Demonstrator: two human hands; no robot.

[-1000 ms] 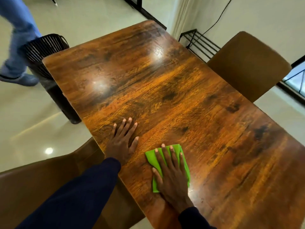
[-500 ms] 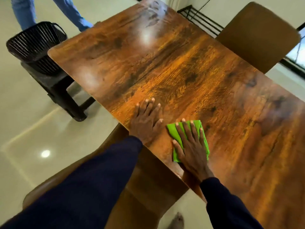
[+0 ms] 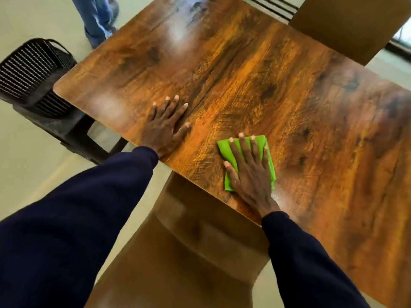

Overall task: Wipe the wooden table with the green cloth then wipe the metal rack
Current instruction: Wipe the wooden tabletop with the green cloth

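The wooden table [image 3: 255, 70] fills most of the view, glossy and dark-grained. A folded green cloth [image 3: 224, 147] lies flat near the table's near edge. My right hand [image 3: 250, 172] presses flat on the cloth with fingers spread, covering most of it. My left hand [image 3: 164, 127] rests flat on the bare wood to the left of the cloth, fingers apart, holding nothing. Only a few black bars of the metal rack [image 3: 271, 5] show beyond the table's far edge at the top.
A brown chair [image 3: 189, 252] is tucked under the near edge between my arms. Another brown chair back [image 3: 347, 25] stands at the far right. A black woven basket [image 3: 31, 70] sits on a dark stool at the left. A person's legs in blue jeans [image 3: 95, 18] stand at the top left.
The view has tilted down and closer to the table. My right hand with the cloth has slid away from my left hand, widening the gap. The person in jeans has walked rightward.
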